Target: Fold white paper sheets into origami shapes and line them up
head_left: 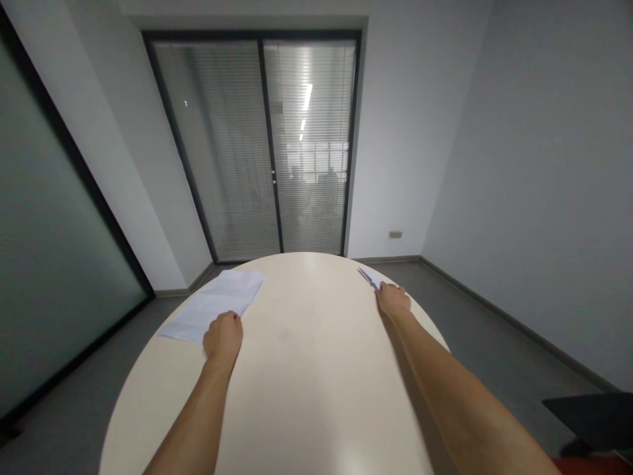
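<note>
White paper (212, 303) lies flat at the far left of the round table, overlapping its edge in view. My left hand (223, 335) is closed at the paper's near right side, fingers curled over its edge; the fingertips are hidden. At the far right, my right hand (394, 300) is closed around the handle end of a pair of scissors (366, 276). The blades point away and to the left, slightly apart, low over the table. A small white paper piece (372, 274) shows beside the blades, partly covered by the hand.
The pale round table (306, 369) spreads between my arms, its curved rim dropping to grey floor. Beyond it stands a glazed partition with blinds (311, 198). White walls flank it, with a socket plate (395, 235) low down. A dark flat object (593, 415) juts in at lower right.
</note>
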`<state>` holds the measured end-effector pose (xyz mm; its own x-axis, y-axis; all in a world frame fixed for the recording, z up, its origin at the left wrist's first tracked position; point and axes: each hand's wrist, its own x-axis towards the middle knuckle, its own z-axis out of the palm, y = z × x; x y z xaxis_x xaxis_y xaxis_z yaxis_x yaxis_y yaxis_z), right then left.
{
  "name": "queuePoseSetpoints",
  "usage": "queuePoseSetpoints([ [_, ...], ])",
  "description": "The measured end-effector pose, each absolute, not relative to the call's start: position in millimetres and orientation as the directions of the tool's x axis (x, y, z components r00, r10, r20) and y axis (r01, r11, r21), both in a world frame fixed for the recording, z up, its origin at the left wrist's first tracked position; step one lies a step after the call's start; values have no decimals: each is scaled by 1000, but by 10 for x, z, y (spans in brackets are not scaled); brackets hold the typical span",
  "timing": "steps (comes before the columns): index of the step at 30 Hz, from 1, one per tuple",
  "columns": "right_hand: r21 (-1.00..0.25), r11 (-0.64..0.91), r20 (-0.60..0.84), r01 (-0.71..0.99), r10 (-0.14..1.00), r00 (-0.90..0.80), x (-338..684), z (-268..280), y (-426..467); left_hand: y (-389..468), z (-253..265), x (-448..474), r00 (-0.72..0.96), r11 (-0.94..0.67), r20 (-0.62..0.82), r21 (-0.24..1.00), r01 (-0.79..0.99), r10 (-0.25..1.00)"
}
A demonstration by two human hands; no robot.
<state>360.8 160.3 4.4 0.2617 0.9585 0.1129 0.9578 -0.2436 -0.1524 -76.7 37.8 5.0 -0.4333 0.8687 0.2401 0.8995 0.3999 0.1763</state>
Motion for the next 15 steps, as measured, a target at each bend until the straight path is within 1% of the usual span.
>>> queuePoseSetpoints([
  [2, -152, -231, 156, 961, 955, 254, 3631, 20, 1597, 385, 43, -767, -451, 419, 227, 178, 890, 863],
  [6, -153, -173, 347, 973, 913, 216, 3568, 60, 1568, 365, 62, -749, -457, 421, 260, 183, 888, 851],
  [8, -165, -132, 394, 977, 900, 188, 3469, 119, 1539, 338, 101, -726, -445, 405, 329, 185, 895, 833],
  [11, -221, -64, 408, 973, 900, 152, 3232, 178, 1468, 294, 176, -670, -388, 356, 465, 159, 921, 796],
  [13, -261, 9, 430, 965, 896, 108, 3013, 158, 1395, 265, 218, -621, -310, 294, 545, 119, 948, 779],
  [15, -295, 65, 449, 953, 890, 78, 2750, 95, 1294, 231, 250, -571, -242, 226, 588, 101, 969, 772],
])
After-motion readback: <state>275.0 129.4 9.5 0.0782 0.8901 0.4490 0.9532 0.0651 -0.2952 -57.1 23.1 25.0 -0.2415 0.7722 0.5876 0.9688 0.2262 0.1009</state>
